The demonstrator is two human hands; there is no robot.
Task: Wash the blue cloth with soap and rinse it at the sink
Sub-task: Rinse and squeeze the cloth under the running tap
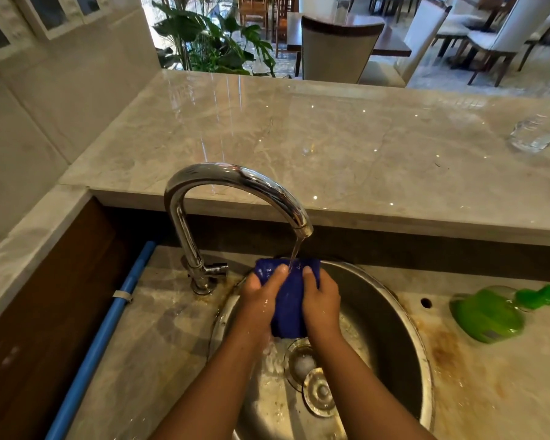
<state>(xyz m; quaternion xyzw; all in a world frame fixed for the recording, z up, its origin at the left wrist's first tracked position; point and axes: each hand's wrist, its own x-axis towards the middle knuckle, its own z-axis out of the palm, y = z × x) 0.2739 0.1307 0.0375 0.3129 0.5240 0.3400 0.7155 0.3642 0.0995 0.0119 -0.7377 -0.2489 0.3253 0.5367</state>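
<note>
Blue cloth [288, 300] is gripped by left hand [259, 293] and right hand [321, 300] under the tap [235, 185] stream, probably so soap is flushed out.

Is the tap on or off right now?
On. A thin stream of water falls from the tap onto the blue cloth, which the left hand and right hand grip over the sink.

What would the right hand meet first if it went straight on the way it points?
Probably the far sink rim, then the dark panel behind it. The right hand, holding the blue cloth, points away from the person. Depth is unclear.
</note>
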